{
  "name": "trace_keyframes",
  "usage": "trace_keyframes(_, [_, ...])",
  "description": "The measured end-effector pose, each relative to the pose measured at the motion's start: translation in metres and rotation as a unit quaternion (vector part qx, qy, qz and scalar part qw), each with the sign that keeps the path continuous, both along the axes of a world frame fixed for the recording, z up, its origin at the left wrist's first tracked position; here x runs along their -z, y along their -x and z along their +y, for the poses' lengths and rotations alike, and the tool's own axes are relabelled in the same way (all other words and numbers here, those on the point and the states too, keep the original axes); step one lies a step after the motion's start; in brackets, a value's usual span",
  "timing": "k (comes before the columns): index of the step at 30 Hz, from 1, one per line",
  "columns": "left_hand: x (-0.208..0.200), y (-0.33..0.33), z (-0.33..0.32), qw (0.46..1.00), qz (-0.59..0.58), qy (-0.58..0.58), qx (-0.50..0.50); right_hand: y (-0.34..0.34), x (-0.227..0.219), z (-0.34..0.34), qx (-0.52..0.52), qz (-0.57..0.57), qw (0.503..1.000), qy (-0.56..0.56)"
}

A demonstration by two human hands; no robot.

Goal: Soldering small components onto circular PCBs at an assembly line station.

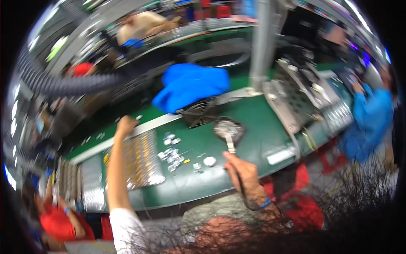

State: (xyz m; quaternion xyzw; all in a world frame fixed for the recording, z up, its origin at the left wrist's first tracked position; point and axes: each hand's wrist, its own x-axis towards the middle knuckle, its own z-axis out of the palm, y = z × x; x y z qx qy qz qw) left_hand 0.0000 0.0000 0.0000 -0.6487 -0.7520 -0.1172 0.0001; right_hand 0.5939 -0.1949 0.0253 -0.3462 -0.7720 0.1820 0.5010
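My left hand [126, 126] reaches across the bench to the pale rail [158, 123] at its far side. Its fingers are smeared by motion, so whether they hold anything is unclear. A small white piece [139, 117] lies just beyond the fingertips. Nearer to me, my right hand [244, 172] is closed, with a dark cord or thin tool [241, 186] running along it; what the fingers grip is hidden. Ahead of that hand lies a round, greyish dish-like object [228, 128] on a dark base, a pale strip extending toward my fingers. A blue band [265, 203] circles my right wrist.
Under my left forearm lies a clear tray [146, 158] with rows of yellowish parts. Several small white-blue pieces [171, 154] and a white round item [209, 161] are beside it. A black fan [198, 112] with blue cloth [192, 84] stands behind. People work on both sides.
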Motion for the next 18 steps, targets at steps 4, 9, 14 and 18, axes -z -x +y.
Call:
trace_keyframes(4, [-0.011,-0.103,0.060,0.986,-0.086,-0.100,0.103,-0.016,0.008,0.007,0.075,0.058,0.992,-0.081])
trace_keyframes(9, [-0.075,-0.160,-0.033,0.925,-0.302,-0.130,0.188,-0.023,-0.009,-0.014,0.108,0.061,0.988,-0.093])
trace_keyframes(14, [-0.134,-0.302,-0.154,0.924,-0.304,-0.035,0.230,-0.012,-0.005,-0.013,0.089,0.108,0.987,-0.083])
trace_keyframes(18, [-0.116,-0.376,-0.155,0.838,-0.343,0.097,0.413,-0.031,-0.002,-0.021,0.101,0.064,0.992,-0.037])
